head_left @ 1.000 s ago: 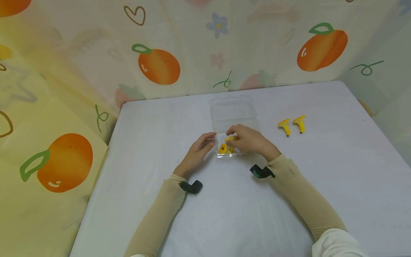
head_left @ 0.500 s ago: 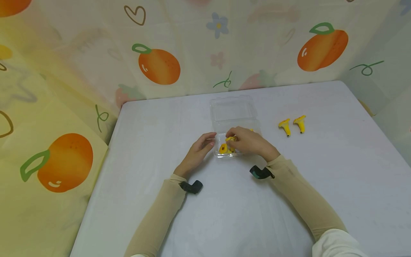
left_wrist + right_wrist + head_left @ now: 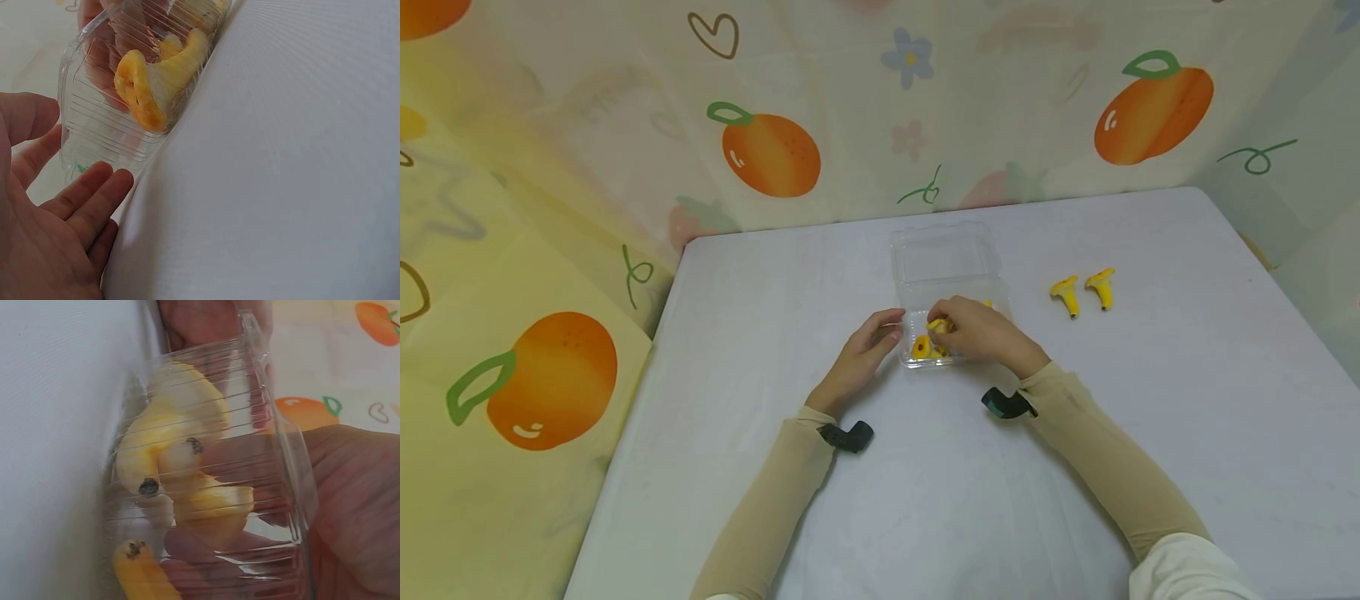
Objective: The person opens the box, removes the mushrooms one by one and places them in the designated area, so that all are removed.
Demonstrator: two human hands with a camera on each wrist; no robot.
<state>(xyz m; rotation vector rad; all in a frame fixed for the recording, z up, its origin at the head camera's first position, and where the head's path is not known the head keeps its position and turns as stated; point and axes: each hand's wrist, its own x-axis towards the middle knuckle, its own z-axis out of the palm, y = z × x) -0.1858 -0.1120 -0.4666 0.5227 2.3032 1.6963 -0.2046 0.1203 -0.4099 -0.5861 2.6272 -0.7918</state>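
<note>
A clear plastic clamshell box (image 3: 907, 360) stands on the table with its lid (image 3: 946, 254) folded back. Inside it lie several yellow chanterelle mushrooms, one with its cap toward the left wall (image 3: 921, 347). My right hand (image 3: 988, 333) reaches into the box and pinches a chanterelle (image 3: 938, 326) between thumb and fingers. Through the ribbed wall in the right wrist view, dark stem ends (image 3: 148, 487) show. My left hand (image 3: 859, 357) stays at the box's left side, its fingers nearly straight, fingertips (image 3: 119, 181) right at the wall.
Two more chanterelles, one on the left (image 3: 1065, 296) and one on the right (image 3: 1101, 288), lie on the white-covered table (image 3: 775, 317) to the right of the box. A curtain (image 3: 850, 108) printed with oranges hangs behind the far table edge.
My right hand has dipped slightly lower into the box, and a bit of yellow now shows behind its knuckles. The left hand, the box and the two chanterelles outside it stay put.
</note>
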